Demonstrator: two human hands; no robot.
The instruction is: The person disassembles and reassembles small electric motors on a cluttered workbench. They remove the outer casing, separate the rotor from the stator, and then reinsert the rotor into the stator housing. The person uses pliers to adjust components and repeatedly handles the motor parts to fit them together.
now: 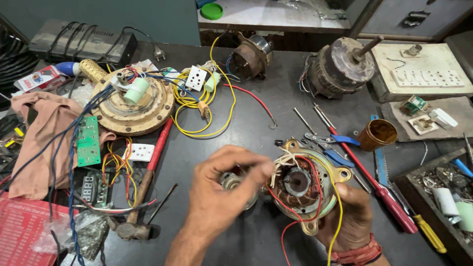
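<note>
**Motor stator held open-face up on a cluttered repair bench**

Dark benchtop (256, 128), strewn with wires and tools, sits under the work. Right hand (351, 216) cups the motor stator (305, 184) from below, fingers wrapped round its gold-coloured housing at centre-right. Left hand (221, 189) is pinched narrow at the white lead bundle (282, 160) on the rim (what the fingertips grip is hidden). Best to keep the housing steady and pull gently. Its shaft axis tilts up toward the camera, open face upward, with red and yellow wires (340, 216) trailing down.
</note>
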